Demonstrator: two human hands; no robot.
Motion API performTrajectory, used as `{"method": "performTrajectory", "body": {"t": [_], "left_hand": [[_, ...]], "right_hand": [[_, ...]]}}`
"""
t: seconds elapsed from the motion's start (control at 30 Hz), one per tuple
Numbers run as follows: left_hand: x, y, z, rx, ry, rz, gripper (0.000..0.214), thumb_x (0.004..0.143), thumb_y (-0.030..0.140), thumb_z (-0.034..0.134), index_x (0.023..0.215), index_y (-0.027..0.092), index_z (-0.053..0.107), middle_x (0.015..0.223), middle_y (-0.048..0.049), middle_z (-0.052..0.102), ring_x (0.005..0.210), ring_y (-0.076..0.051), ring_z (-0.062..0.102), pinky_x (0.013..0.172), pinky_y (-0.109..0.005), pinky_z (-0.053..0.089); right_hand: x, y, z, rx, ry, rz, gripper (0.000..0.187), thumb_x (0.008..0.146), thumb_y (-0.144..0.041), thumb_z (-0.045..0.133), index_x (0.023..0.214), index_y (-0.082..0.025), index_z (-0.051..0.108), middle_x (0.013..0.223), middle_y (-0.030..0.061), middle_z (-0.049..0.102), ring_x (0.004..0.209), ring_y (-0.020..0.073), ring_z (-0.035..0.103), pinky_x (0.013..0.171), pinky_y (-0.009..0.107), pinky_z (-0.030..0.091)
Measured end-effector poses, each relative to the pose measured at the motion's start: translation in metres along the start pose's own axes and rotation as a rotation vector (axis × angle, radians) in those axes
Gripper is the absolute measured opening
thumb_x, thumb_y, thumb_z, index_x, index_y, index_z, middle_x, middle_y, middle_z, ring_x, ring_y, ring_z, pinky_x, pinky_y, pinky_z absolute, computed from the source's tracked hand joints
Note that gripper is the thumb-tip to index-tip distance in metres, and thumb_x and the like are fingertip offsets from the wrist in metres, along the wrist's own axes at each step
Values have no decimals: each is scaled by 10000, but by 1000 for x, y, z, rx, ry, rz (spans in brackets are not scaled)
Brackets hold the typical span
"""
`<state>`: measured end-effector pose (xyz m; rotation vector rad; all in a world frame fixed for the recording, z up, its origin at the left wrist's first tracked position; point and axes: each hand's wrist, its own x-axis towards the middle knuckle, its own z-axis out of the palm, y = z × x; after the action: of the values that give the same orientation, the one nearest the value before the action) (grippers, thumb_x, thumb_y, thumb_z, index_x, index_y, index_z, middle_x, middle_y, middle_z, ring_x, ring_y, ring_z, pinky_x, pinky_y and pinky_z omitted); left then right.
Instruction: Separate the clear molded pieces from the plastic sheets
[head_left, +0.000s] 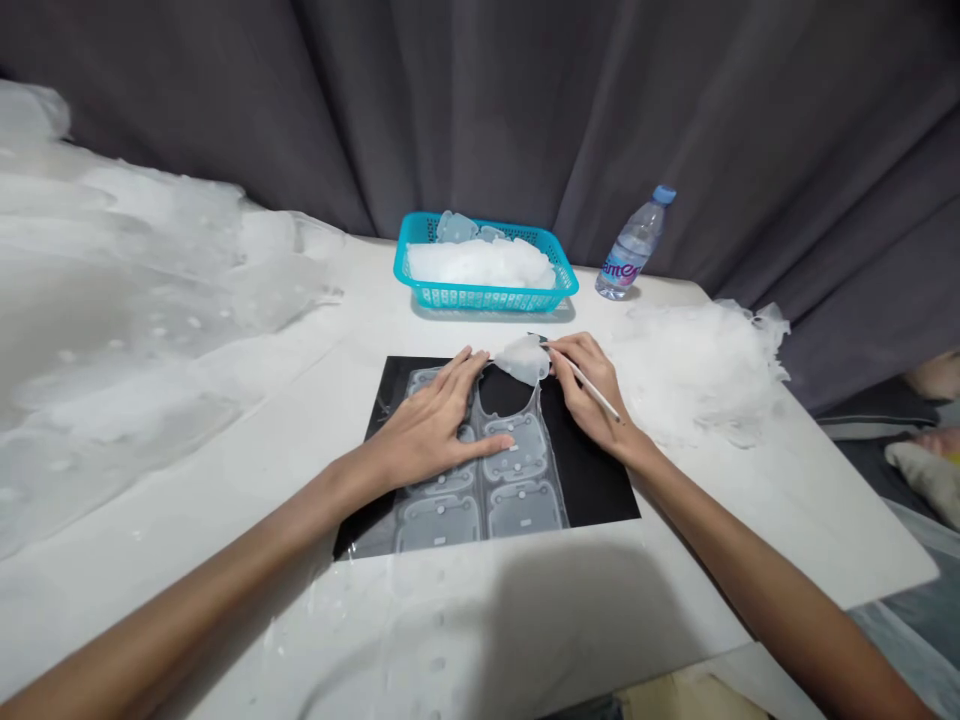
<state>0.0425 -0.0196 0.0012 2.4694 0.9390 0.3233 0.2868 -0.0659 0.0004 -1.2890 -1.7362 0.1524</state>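
Observation:
A clear plastic sheet [495,490] of several moulded rounded-square pieces lies on a black mat [592,480] at the table's middle. My left hand [435,420] lies flat on the sheet with its fingers stretched out, pressing it down. My right hand [589,395] pinches a thin white stick-like tool [596,392] and touches a translucent piece [523,358] lifted off the sheet's far right corner, where bare black mat shows through.
A turquoise basket [486,292] with translucent pieces stands behind the mat. A water bottle [634,245] stands at the back right. A heap of plastic scraps [694,365] lies right of the mat. More clear sheets [120,300] pile up left. Dark curtain behind.

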Motion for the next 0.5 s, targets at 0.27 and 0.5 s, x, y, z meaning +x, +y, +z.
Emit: {"method": "performTrajectory", "body": {"t": [0.27,0.5], "left_hand": [[-3,19,-15,-414,267,-195,664,1005,748,344,1022,192,707,1095,-115,736,1087,-299,637,1013,-471,489],[-2,24,-21,-1098,47,-373,395,798,516,844,948,168,732,764,-25,755,685,-171,675,637,-257,478]], "right_hand": [[-19,-39,-7,92,-63,-110,262,1066,-185,523,1280,-234,666,1169,100,656,1179,221,647,1083,417,517],[-31,-60,-23,217,-186,-107,280,1057,-200,519,1285,-266,668,1227,100,651,1177,238,641,1058,436,535]]}}
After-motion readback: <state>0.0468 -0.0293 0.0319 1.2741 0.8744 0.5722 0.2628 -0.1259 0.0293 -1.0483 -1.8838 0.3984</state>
